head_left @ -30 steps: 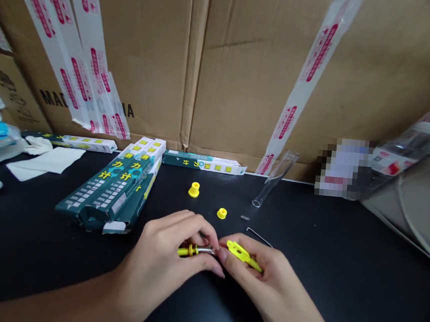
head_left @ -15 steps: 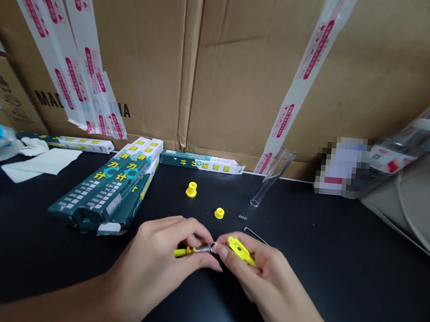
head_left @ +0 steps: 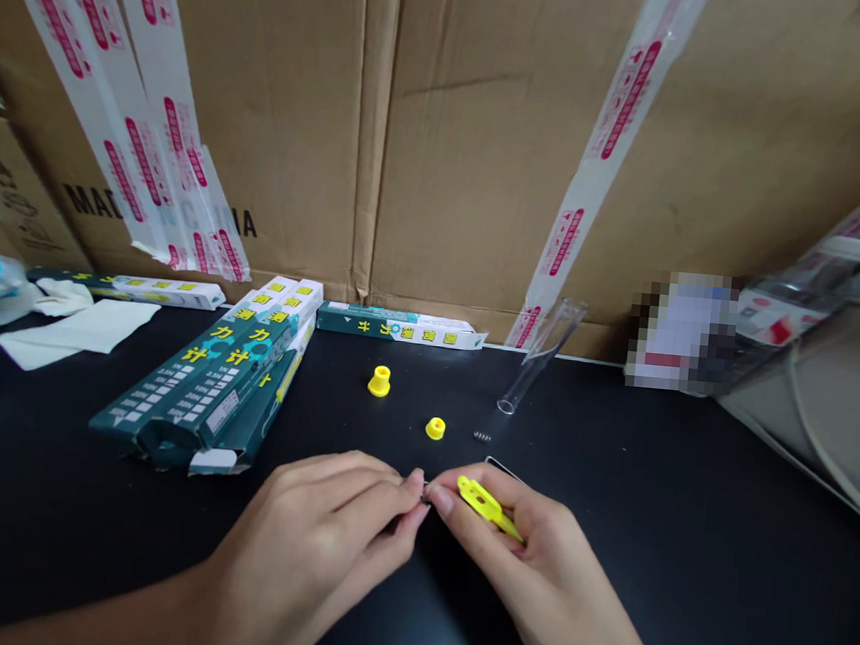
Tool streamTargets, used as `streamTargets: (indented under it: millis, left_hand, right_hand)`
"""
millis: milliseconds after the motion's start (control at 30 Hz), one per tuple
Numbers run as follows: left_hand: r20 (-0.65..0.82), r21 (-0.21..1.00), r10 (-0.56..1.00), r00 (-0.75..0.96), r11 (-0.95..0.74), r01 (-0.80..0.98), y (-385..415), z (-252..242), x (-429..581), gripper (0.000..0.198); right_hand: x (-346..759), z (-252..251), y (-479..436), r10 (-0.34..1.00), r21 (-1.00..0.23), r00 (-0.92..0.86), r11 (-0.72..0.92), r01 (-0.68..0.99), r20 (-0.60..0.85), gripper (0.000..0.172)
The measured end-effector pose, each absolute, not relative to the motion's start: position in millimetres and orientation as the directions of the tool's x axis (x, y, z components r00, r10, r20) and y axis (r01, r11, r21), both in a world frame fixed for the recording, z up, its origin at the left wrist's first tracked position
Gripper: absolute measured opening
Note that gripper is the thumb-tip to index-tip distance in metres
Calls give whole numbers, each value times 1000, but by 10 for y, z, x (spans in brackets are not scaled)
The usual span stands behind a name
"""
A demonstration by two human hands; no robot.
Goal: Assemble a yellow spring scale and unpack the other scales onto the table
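My left hand [head_left: 329,525] is closed, its thumb and fingertips pinched on a small metal spring [head_left: 425,492], of which only the end shows between the hands. The yellow rod seen beside that spring earlier is now hidden behind the fingers. My right hand [head_left: 537,558] pinches the spring's other end with thumb and forefinger. Across its palm lies a flat yellow plastic piece [head_left: 485,504] with holes and a narrow tail. Just beyond the hands sit a yellow flanged cap [head_left: 380,382], a smaller yellow cap [head_left: 435,428] and a short loose spring [head_left: 481,435].
A thin metal hook rod [head_left: 502,465] lies partly behind my right hand. Farther back, a clear tube [head_left: 539,362] leans on the cardboard box [head_left: 474,166]. Green force-gauge boxes [head_left: 207,373] are stacked left. White paper [head_left: 79,334] lies far left, a bottle [head_left: 785,308] right.
My left fingers have closed in around the spring, covering the yellow rod and most of the coil. The right hand has barely moved and keeps the yellow piece.
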State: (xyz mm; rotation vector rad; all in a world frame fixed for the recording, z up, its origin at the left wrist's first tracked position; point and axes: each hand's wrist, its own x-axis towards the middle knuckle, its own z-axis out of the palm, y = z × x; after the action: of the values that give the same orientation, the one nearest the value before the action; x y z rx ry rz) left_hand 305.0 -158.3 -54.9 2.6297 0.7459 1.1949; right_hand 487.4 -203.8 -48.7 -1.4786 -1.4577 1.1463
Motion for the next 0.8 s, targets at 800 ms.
streamTargets:
  millis: [800]
  left_hand:
    - [656, 509, 584, 477, -810, 292, -1529, -606, 3052, 16]
  right_hand:
    - [4878, -435, -2037, 981, -957, -70, -162, 243, -184, 35]
